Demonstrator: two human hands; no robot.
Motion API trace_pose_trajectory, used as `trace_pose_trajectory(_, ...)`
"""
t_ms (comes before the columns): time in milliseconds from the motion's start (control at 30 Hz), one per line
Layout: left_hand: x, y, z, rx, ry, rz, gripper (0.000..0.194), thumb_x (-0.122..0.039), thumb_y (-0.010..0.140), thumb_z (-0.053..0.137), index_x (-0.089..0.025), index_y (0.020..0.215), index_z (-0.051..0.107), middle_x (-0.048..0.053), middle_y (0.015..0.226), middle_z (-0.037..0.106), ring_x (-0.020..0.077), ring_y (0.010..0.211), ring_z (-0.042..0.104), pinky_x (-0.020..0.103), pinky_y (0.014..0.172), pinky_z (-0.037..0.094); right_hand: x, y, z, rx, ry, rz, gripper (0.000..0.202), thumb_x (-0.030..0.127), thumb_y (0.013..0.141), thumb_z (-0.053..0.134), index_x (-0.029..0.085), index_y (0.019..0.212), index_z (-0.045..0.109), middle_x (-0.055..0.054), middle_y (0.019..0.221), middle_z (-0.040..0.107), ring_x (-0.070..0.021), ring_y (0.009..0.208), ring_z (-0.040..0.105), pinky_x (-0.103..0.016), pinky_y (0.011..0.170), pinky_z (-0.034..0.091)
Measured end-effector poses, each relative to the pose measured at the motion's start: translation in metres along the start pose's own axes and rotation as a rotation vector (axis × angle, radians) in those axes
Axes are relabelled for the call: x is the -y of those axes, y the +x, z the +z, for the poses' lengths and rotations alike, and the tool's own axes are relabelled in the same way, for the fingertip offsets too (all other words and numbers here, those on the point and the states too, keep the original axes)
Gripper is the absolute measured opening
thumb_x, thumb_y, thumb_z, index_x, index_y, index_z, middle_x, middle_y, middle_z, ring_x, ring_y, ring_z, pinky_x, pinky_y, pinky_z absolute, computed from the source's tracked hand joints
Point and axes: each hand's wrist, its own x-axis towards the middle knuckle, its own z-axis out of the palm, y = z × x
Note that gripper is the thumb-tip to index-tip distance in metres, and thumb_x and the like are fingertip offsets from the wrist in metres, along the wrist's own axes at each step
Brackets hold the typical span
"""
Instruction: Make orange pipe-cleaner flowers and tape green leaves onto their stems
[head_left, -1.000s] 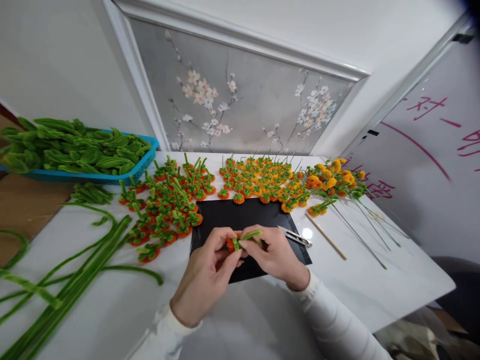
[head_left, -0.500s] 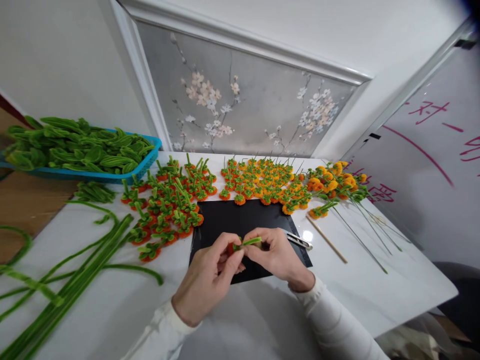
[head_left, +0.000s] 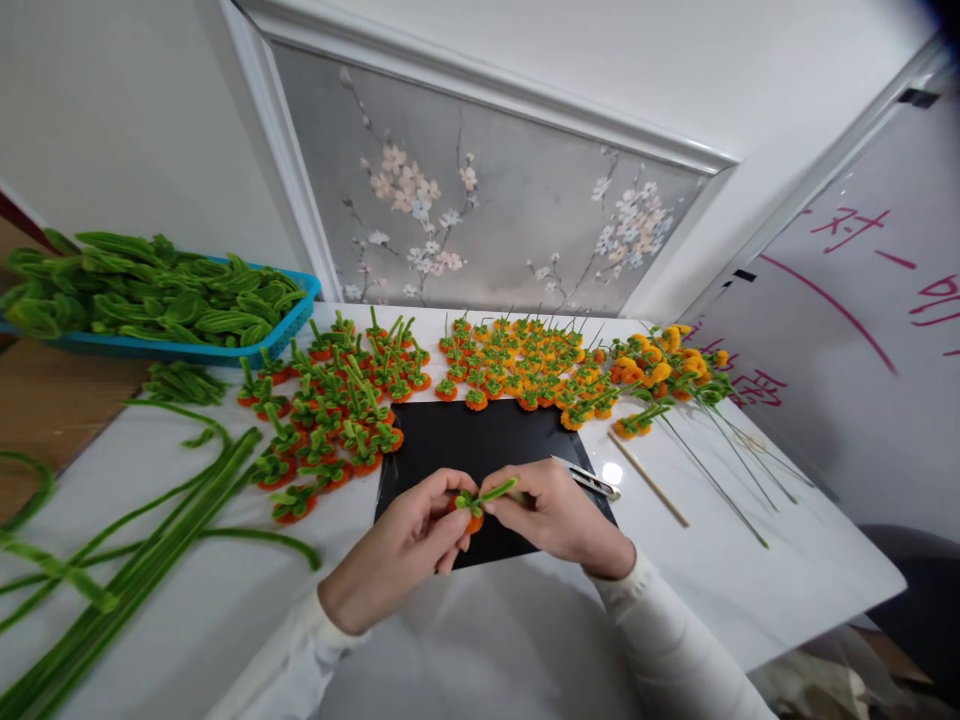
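Note:
Over the black mat point(head_left: 442, 430), my left hand point(head_left: 401, 545) pinches an orange pipe-cleaner flower point(head_left: 474, 520) with green sepals, turned so its green underside faces up. My right hand point(head_left: 559, 515) is closed at the flower's fuzzy green stem point(head_left: 498, 490), which points up to the right from the sepals. The right thumb and forefinger meet at the stem's base. Most of the orange petals are hidden behind the left fingers. Beside the right hand, a utility knife point(head_left: 592, 480) lies across the mat's right edge.
Rows of upturned orange flowers point(head_left: 322, 440) and yellow ones point(head_left: 525, 360) stand behind the mat. A blue basket point(head_left: 304, 310) of green leaves sits at the back left, long green pipe cleaners point(head_left: 150, 560) in front. To the right lie a wooden stick point(head_left: 649, 478) and stemmed flowers point(head_left: 660, 360).
The left hand has shifted slightly left and tilted the flower, so its sepals and some orange petals now show. The right hand remains close at the stem.

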Motion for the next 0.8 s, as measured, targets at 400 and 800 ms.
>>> trace_pose_trajectory(400,-0.005,-0.001,-0.009,0.136,-0.150,-0.119,0.018,-0.032,0.083,0.053,-0.015,0.084,0.056,-0.005,0.062,0.043,0.0057,0.048,0.029,0.019,0.041,0.018,-0.001,0.001,0.003,-0.027,-0.199,-0.263,0.019,0.023,0.091,0.048,0.023,0.085,0.066,0.001,0.065,0.063,-0.0104,0.056,0.054,-0.023,0.058,0.034)
trace_pose_trajectory(800,0.008,0.002,0.000,-0.082,-0.044,0.157,0.012,-0.027,0.081,0.059,-0.021,0.090,0.054,0.000,0.092,0.058,0.0136,0.080,0.057,0.025,0.073,0.048,0.002,0.002,0.019,-0.224,0.084,-0.028,0.011,0.017,0.079,0.053,0.016,0.068,0.057,0.006,0.052,0.043,-0.0054,0.044,0.029,-0.018,0.043,0.025)
